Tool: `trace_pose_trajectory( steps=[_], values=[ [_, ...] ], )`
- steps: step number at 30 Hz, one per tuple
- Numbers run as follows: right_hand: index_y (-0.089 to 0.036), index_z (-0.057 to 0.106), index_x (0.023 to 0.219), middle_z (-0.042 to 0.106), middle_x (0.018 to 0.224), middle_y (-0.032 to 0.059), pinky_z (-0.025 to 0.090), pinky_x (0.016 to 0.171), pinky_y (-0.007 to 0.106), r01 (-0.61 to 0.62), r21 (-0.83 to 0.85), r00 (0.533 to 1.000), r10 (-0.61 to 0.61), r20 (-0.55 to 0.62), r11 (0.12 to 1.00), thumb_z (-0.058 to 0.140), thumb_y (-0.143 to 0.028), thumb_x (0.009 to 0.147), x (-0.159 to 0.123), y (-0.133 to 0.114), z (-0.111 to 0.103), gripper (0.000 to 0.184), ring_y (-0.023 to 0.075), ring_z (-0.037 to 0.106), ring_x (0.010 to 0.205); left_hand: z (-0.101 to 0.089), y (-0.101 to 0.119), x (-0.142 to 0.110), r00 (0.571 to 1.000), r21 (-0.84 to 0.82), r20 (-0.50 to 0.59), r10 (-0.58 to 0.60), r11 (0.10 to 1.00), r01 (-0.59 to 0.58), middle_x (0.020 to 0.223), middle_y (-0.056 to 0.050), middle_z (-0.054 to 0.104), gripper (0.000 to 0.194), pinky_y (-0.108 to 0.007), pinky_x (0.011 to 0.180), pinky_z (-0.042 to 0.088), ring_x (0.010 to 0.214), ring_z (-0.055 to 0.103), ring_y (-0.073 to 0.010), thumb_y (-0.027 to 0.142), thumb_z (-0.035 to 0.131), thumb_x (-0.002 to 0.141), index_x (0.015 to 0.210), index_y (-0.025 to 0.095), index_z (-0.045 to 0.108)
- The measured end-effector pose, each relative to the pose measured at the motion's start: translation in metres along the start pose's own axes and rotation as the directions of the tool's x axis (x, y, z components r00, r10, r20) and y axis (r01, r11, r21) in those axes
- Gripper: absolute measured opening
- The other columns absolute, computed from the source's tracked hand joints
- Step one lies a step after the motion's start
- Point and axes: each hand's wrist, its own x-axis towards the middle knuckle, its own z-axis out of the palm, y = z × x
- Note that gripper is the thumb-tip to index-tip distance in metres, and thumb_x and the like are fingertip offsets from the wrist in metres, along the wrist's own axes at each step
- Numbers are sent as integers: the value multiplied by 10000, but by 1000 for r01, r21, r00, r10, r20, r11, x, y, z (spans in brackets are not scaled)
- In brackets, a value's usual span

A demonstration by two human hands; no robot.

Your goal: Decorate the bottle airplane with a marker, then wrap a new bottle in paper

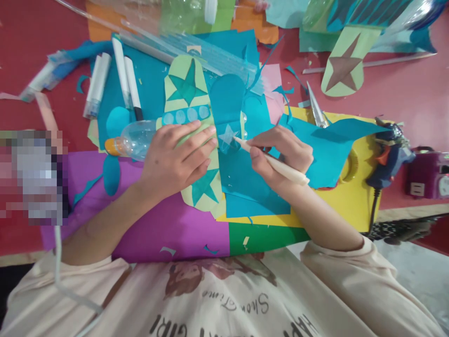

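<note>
My left hand [182, 152] lies with outstretched fingers over a pale green paper piece [187, 128] decorated with teal stars and a row of circles. Beneath that hand, a clear plastic bottle [138, 139] with an orange cap points left. A cream-white pen [280, 167] is gripped in my right hand [282, 152]. Its tip meets a whitish star [228, 137] on a blue paper piece [227, 100] with a rounded top, just right of the green one. Part of the bottle is hidden by my left hand and the paper.
Several white markers [123, 75] lie at upper left, near clear plastic strips [224, 61]. Scissors [316, 107] point upward on the right, beside a blue glue gun [389, 161] and a tape roll [351, 164]. Purple paper [157, 229] and yellow paper [365, 187] cover the front.
</note>
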Motion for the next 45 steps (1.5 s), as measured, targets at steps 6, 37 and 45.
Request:
trace_pose_trajectory(
  steps=[6, 37, 45],
  values=[
    [-216, 606, 742, 625, 612, -35, 472, 546, 266, -32, -10, 998, 32, -57, 999, 572, -220, 873, 0, 2, 0, 135, 100, 554, 546, 0, -1, -1, 1000, -9, -21, 19, 1000, -19, 1355, -16, 614, 343, -444, 994, 479, 1297, 550, -242, 270, 464, 967, 1309, 298, 458],
    [-225, 624, 718, 637, 598, -28, 484, 536, 277, -57, -29, 997, 56, -54, 998, 574, -251, 865, 1, 2, -1, 158, 113, 570, 527, 0, 1, 1, 995, -49, 71, -72, 996, 76, 1344, 14, 619, 364, -454, 1034, 459, 1304, 540, -246, 311, 411, 972, 1325, 370, 478],
    [-229, 607, 775, 669, 646, -36, 503, 558, 259, 30, -17, 999, -31, -27, 999, 583, -204, 860, 1, 1, 1, 92, 110, 603, 569, 0, 1, 2, 989, -68, 109, -97, 992, 105, 1356, 18, 610, 343, -456, 1049, 445, 1317, 527, -244, 330, 404, 969, 1296, 373, 498]
  ],
)
